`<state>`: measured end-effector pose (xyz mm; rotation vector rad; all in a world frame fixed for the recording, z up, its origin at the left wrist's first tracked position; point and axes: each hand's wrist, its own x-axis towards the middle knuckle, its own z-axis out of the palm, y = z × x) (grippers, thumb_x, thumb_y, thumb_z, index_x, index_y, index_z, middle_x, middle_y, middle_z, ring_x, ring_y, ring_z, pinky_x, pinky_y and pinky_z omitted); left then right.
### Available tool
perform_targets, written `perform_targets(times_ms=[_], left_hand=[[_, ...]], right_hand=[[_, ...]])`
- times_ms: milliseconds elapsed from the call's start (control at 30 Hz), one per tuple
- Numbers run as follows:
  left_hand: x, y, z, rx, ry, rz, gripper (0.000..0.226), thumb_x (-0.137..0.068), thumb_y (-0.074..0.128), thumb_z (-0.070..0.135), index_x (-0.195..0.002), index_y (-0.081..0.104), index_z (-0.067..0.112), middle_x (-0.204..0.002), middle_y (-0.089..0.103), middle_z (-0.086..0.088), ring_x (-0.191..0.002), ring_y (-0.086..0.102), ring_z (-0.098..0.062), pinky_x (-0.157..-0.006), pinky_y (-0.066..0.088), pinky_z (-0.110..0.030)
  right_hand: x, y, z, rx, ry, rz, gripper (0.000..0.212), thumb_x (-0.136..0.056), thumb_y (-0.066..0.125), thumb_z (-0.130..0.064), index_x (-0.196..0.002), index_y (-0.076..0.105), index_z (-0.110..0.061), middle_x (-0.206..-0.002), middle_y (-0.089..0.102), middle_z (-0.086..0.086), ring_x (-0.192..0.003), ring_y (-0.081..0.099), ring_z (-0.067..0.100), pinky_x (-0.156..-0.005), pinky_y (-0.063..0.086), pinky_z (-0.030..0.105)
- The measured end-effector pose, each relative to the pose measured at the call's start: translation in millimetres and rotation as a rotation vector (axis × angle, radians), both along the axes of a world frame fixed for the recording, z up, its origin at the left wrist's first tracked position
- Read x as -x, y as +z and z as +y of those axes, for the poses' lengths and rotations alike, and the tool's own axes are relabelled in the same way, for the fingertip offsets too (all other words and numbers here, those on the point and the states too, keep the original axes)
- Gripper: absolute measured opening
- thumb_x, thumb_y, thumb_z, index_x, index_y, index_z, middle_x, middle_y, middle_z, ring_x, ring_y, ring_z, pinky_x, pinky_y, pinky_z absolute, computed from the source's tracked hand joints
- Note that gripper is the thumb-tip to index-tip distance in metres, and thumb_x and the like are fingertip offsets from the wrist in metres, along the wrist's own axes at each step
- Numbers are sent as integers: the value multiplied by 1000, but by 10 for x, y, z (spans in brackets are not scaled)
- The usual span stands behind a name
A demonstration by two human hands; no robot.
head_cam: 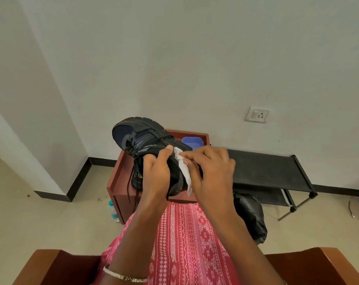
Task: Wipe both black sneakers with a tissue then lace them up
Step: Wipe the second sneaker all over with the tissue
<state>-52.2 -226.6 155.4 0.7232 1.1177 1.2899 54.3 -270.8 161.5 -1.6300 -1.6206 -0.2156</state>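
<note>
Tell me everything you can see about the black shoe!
The black sneaker is held in the air, toe pointing away, above a red-brown table. It has dark blue-grey panels, small yellow marks and a chunky sole. Its black laces hang loose. The left hand grips it; the right hand holds a white tissue against its side.

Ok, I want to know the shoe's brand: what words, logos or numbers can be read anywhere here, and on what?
Black sneaker: small white lettering on its side beside a yellow mark, upside down and too small to read with certainty.
Bottle on the floor: blue label, too blurred to read.
Tissue: plain, no print.
Wall socket: no text visible.
No text here is legible.
</note>
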Motion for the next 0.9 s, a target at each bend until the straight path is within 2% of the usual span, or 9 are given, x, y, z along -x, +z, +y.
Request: perform_targets(times_ms=[100,133,300,433,533,633,733,833,900], left_hand=[[10,16,-8,25,5,-2,24,-94,66,27,-92,48,11,-93,54,-11,-87,60,-24,-85,54,-47],[9,20,-9,20,-1,5,23,-94,66,27,-92,48,12,-93,54,-10,-88,60,-23,-87,54,-47],[-63,40,-90,-144,-106,77,26,-96,59,19,-108,57,-4,-93,66,-10,-87,66,-19,-73,53,-30],[-80,78,-158,-217,-103,133,24,-96,60,17,-93,52,-6,-77,54,-10,-72,56,-15,-69,46,-35],[-57,107,-164,-203,-70,111,38,-88,64,27,-100,54,-7,-88,60,-24,-82,63,-26,-78,52,-45],[-24,99,-146,-163,-39,80,24,-94,63,21,-101,56,0,-90,65,-15,-87,67,-25,-80,54,-41],[-9,71,-108,-149,-50,67,30,-92,64,26,-100,55,-2,-92,65,-19,-88,67,-30,-83,54,-44],[-44,73,-123,-116,-59,50,14,-96,61,18,-90,54,8,-76,62,3,-78,63,-12,-75,50,-34],[-97,86,-160,-151,-102,83,11,-97,59,14,-96,57,3,-77,65,4,-78,65,-10,-72,50,-30]], right_hand=[[-36,-84,-190,2,-46,-15,13,-91,70,-25,-103,74,-29,-98,65,-12,-99,46,11,-78,27,32],[-37,-96,-212,-4,-60,-23,14,-90,72,-25,-103,75,-29,-98,66,-12,-99,46,11,-79,27,32],[-36,16,61,-21,-71,-31,12,-93,67,-29,-102,75,-32,-99,66,-13,-98,49,15,-76,27,33],[-8,44,213,-4,-51,-28,16,-97,58,-36,-103,73,-36,-97,65,-16,-95,50,13,-75,27,32],[-13,-37,107,-48,-30,20,25,-99,50,-36,-108,73,-32,-101,64,-12,-97,51,12,-75,31,31],[-59,-184,-90,-113,-1,57,18,-96,62,-22,-109,73,-26,-102,63,-7,-96,50,12,-75,36,33],[-97,-325,-270,-182,30,22,23,-94,64,-22,-116,71,-18,-105,64,0,-97,52,14,-74,47,37],[-137,-307,-239,-225,61,-3,25,-94,64,-19,-117,71,-12,-104,64,5,-96,53,16,-73,52,39],[-168,-198,-92,-212,45,-16,22,-92,67,-12,-113,73,-13,-100,64,5,-93,52,17,-72,50,40]])
